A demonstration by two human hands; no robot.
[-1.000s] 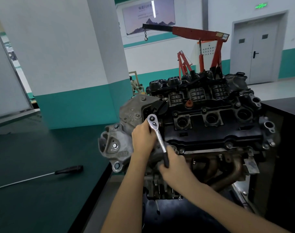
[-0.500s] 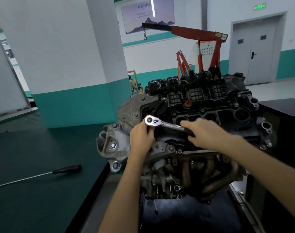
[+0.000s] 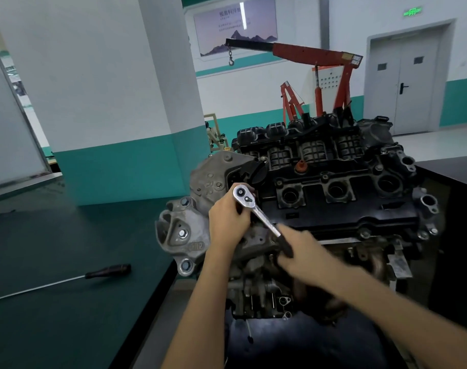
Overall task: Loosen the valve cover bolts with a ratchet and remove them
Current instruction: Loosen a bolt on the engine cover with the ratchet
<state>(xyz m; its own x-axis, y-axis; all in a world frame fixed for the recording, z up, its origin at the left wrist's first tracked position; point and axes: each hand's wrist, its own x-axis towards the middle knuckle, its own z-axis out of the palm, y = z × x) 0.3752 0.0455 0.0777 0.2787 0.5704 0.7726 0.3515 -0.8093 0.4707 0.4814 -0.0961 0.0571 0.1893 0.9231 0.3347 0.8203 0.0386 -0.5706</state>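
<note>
One long screwdriver (image 3: 107,271) lies at far left on the green bench (image 3: 53,315), well apart from the work. Next comes the engine's grey aluminium end bracket (image 3: 179,230). Just right of it is the left hand (image 3: 228,219), fingers curled in under the head of the ratchet (image 3: 261,217), steadying it at the left front corner of the black valve cover (image 3: 333,209). The bolt being worked sits beneath that head, hidden by head and hand, so I cannot tell how far out it has come. From the head the ratchet's long axis slants down and rightward, toward the person, into the right hand (image 3: 304,251), which is motion-blurred but closed around the dark grip. The coming swing, I judge, pivots on the hidden bolt at the upper-left end: the right hand supplies the arc, and the left, nearer the bolt, holds the socket square. Farther right, cover bolts (image 3: 365,232) sit seated along the front edge, and a red engine hoist (image 3: 320,57) stands behind.
</note>
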